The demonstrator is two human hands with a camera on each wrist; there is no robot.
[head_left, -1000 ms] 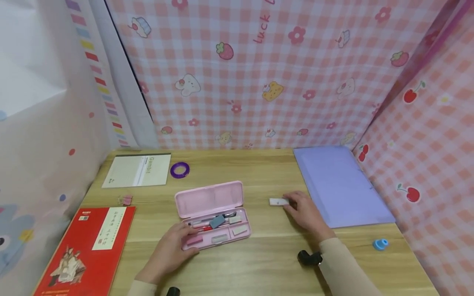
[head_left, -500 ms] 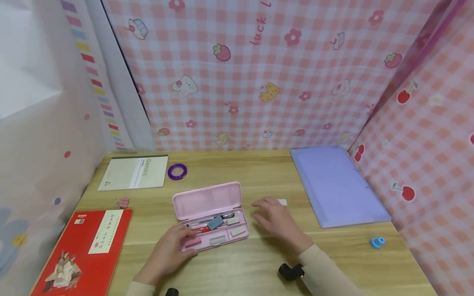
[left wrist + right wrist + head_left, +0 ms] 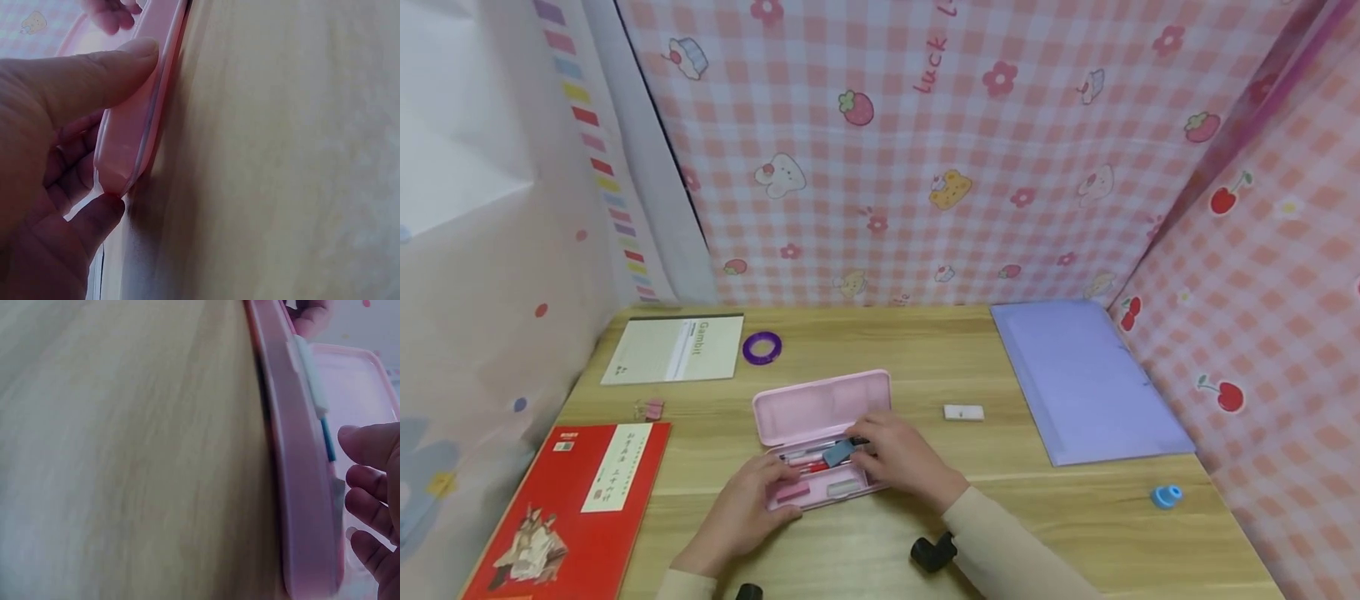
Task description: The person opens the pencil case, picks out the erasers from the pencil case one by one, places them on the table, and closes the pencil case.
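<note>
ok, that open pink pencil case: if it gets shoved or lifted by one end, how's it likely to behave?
The pink pencil case looks like rigid moulded plastic, so probably stiff. On the smooth wooden desk it likely slides; the left hand grips its end. Lid open, so loose pens and erasers could spill if tilted.

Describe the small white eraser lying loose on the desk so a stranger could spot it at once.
On the wooden desk, look between the open pink pencil case and the lilac folder. The white eraser lies alone on bare wood there, the only small white block outside the case.
</note>
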